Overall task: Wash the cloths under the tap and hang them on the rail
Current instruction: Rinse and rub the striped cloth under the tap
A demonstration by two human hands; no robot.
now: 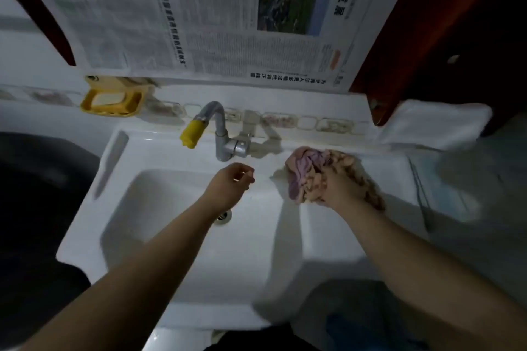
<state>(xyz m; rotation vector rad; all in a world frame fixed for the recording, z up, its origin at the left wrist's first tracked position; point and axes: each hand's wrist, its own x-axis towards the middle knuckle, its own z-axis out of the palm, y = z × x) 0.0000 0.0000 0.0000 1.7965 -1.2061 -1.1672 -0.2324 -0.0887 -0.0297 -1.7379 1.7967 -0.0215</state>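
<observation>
A bunched pink and beige cloth (305, 171) lies on the right ledge of the white sink (182, 288). My right hand (340, 186) presses down on it and grips it. My left hand (232, 182) hovers over the basin just in front of the grey tap (225, 148), fingers loosely curled and holding nothing. The tap's spout ends in a yellow nozzle (192, 134) pointing left over the basin. No water is seen running. No rail is in view.
A yellow soap dish (111, 104) hangs on the wall at the left. A newspaper (199, 14) covers the wall above. A white folded towel (433, 125) lies at the right. The drain (224, 216) sits mid-basin. A dark round object (34, 179) stands to the left.
</observation>
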